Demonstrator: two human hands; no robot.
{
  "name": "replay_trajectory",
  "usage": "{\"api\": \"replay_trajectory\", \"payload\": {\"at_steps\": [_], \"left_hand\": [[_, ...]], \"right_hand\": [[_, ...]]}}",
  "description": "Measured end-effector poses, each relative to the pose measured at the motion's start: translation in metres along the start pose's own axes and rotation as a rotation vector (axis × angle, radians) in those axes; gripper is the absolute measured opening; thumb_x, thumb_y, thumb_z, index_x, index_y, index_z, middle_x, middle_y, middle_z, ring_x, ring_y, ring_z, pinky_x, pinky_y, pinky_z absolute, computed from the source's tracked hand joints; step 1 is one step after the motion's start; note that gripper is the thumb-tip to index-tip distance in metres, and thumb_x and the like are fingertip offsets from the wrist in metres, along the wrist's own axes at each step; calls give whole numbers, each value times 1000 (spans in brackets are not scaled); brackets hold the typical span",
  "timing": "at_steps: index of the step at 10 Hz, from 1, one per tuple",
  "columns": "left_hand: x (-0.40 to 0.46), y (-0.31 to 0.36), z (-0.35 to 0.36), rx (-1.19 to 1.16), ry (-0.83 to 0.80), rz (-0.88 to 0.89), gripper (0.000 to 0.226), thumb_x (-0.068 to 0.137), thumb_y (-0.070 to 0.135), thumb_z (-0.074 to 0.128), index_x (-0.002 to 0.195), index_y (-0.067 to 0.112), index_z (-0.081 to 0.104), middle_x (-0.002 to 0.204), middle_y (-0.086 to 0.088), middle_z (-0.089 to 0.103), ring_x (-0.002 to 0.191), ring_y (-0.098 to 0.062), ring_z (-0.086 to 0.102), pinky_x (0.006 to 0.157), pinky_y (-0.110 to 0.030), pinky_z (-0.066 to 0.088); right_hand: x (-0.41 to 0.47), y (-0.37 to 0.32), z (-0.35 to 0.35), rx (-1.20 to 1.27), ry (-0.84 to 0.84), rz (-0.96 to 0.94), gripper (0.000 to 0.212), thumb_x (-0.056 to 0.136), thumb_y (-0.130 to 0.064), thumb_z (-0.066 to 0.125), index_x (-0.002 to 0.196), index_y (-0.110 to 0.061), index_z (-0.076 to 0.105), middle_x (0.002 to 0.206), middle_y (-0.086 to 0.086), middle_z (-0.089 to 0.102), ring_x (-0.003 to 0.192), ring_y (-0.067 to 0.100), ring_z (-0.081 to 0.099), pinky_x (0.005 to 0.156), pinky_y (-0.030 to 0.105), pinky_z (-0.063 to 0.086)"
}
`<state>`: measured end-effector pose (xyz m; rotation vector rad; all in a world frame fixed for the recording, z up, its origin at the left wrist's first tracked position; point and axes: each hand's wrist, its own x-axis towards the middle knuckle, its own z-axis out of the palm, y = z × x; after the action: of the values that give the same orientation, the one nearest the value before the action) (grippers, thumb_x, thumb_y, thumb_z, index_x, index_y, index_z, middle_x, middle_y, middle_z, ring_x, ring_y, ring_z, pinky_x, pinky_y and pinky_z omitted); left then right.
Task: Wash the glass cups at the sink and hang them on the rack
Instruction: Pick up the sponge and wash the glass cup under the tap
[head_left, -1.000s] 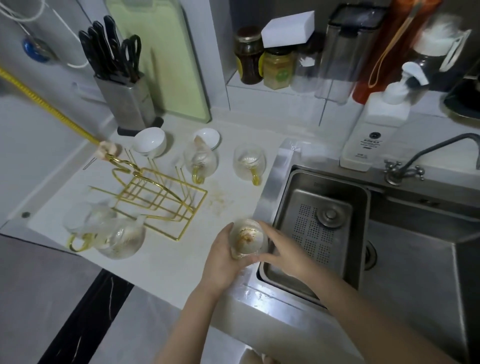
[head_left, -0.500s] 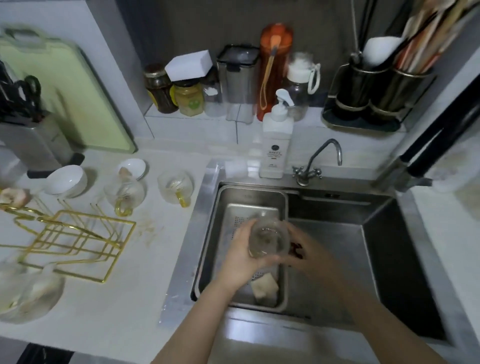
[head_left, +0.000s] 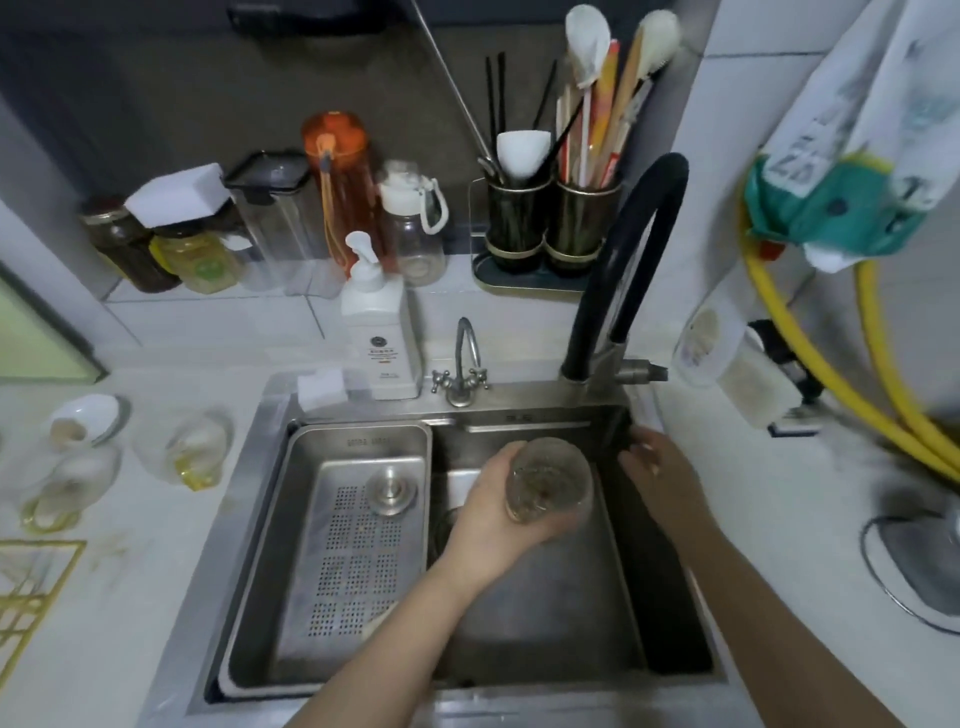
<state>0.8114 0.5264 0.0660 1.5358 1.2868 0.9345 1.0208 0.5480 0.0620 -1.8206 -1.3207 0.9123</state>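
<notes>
Over the sink (head_left: 670, 644), two bare forearms enter from the bottom edge. Left hand (head_left: 493, 514): fingers and thumb are curled round a glass cup (head_left: 549, 479), which is held above the right-hand part of the basin with its mouth facing up toward the camera; brownish residue shows inside. Right hand (head_left: 657, 467): fingers are extended and hold nothing, with the fingertips near the basin's back right corner, clear of the cup. Beside the cup, the left part of the basin carries a perforated steel tray (head_left: 358, 561) with a round plug resting on it.

On the counter to the left lie the gold wire rack (head_left: 26, 597), at the frame edge, and more glass cups (head_left: 200, 449) with yellow handles, blurred. At the sink's back rim stand a white soap dispenser (head_left: 382, 332), a small chrome tap (head_left: 462, 364) and a tall black faucet (head_left: 628, 270). Beyond these, jars, bottles and an utensil holder (head_left: 550, 228) line the ledge.
</notes>
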Motion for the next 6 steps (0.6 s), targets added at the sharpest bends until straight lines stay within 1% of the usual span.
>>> {"api": "replay_trajectory", "payload": {"at_steps": [1, 2, 3, 4, 5, 6], "left_hand": [[11, 7, 11, -2, 4, -18, 79, 53, 49, 87, 123, 38, 51, 120, 10, 62, 113, -8, 59, 100, -41, 48], [20, 13, 14, 29, 9, -48, 80, 54, 50, 85, 123, 46, 45, 123, 14, 58, 116, -3, 55, 104, -37, 45], [26, 14, 13, 38, 11, -65, 92, 54, 54, 83, 134, 34, 42, 126, 14, 56, 117, 0, 53, 106, -34, 43], [30, 18, 10, 53, 2, -71, 91, 58, 48, 85, 136, 30, 41, 125, 15, 57, 115, 3, 53, 105, -29, 43], [34, 21, 8, 52, -4, -72, 86, 61, 45, 85, 134, 30, 43, 125, 14, 57, 115, 1, 54, 105, -29, 43], [37, 22, 8, 54, -12, -86, 92, 59, 49, 84, 137, 32, 40, 127, 17, 56, 118, 2, 53, 106, -30, 42]], "right_hand": [[38, 2, -16, -25, 98, 19, 48, 93, -18, 56, 137, -6, 42, 139, 14, 47, 123, 27, 49, 95, 28, 34], [72, 6, -24, -91, 116, -9, 48, 93, -20, 57, 136, -3, 41, 132, 15, 51, 119, 28, 50, 96, 31, 36], [97, 7, -26, -138, 112, -11, 49, 94, -20, 54, 135, 0, 38, 132, 19, 50, 120, 34, 50, 98, 37, 38], [115, 5, -23, -160, 82, 49, 46, 96, -17, 50, 136, -1, 36, 132, 22, 50, 119, 37, 50, 98, 40, 39], [125, 2, -22, -174, 131, 98, 35, 97, -12, 44, 129, 3, 44, 123, 26, 54, 114, 40, 52, 93, 39, 41], [137, 8, -26, -221, 173, 138, 28, 97, -11, 41, 112, 7, 57, 110, 28, 60, 103, 40, 56, 81, 36, 42]]}}
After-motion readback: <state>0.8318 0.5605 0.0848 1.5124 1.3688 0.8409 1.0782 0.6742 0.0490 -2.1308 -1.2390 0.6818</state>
